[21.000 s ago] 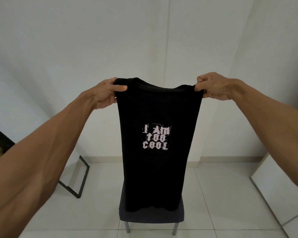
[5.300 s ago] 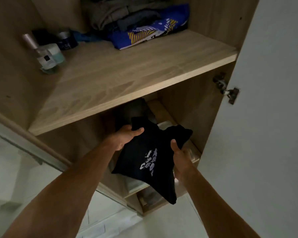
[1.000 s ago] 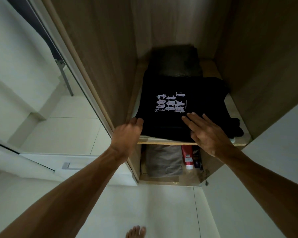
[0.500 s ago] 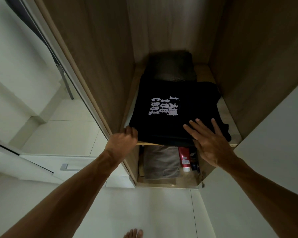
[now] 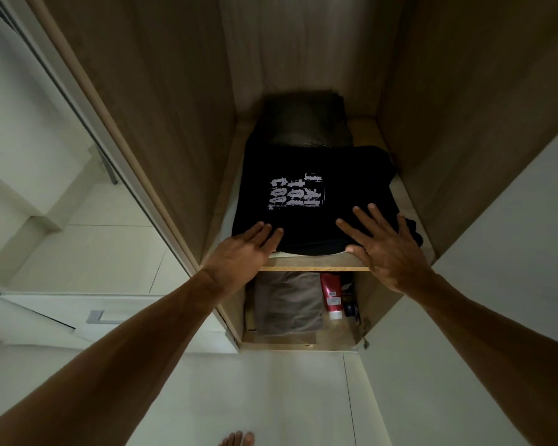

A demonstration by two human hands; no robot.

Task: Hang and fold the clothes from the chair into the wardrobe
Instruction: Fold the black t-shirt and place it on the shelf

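A home bedroom: wooden wardrobe point(image 5: 174, 123) with folded clothes point(image 5: 287, 304), tiled floor point(image 5: 255, 397)

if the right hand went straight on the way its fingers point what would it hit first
The right hand lies flat on the black t-shirt; past it, it would probably meet the dark folded pile behind, depth unclear.

The black T-shirt point(image 5: 335, 169), earlier held up open by its shoulders above the chair and then carried folded into the wardrobe point(image 5: 174, 117), now lies on the shelf point(image 5: 313, 263), print upward. The left grip point(image 5: 242, 252), curled at the shirt's near left corner half a second ago, now lies flat on it, fingers straight.
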